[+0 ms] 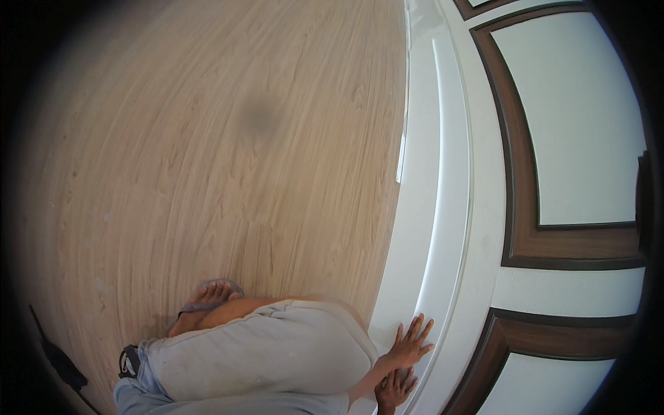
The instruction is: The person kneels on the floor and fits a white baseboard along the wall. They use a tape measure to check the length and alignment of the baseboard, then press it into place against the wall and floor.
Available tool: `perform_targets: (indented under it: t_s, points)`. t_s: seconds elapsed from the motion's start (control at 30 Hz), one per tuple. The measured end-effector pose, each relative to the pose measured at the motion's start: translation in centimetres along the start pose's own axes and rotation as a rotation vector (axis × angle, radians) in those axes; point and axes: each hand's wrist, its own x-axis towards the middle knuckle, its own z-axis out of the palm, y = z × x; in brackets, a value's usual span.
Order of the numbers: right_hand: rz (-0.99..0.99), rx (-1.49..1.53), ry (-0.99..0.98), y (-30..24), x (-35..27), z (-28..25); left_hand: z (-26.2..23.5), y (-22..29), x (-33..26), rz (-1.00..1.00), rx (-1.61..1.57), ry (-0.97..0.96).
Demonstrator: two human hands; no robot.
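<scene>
My left hand (409, 346) lies flat on the white baseboard (404, 277) at the foot of the wall, fingers spread and pointing away from me. My right hand (395, 392) rests on the same board just nearer to me, partly behind the left wrist, its fingers also apart. Neither hand holds anything that I can see. A bright line runs lengthwise along the board, which curves in the view. Beside its far part, a thin white strip (402, 149) lies along the floor edge and ends short of my hands.
Wood-look floor (207, 138) spreads to the left. White wall panels with brown frame mouldings (522, 242) stand at the right. My bent leg in light grey trousers (263, 353) and a sandalled foot (214, 294) are close by. A black corded object (63, 365) lies at lower left.
</scene>
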Motion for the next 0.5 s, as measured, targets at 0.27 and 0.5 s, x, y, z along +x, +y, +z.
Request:
perform_targets:
  t_s: [0.27, 0.5]
  points:
    - [0.003, -0.118, 0.024, -0.2, 0.2, 0.5, -1.2, 0.5, -0.5, 0.017, -0.081, -0.015]
    - [0.053, 0.075, -0.046, -0.8, 0.4, -0.8, -1.1, 0.4, -0.1, -0.021, -0.063, -0.069]
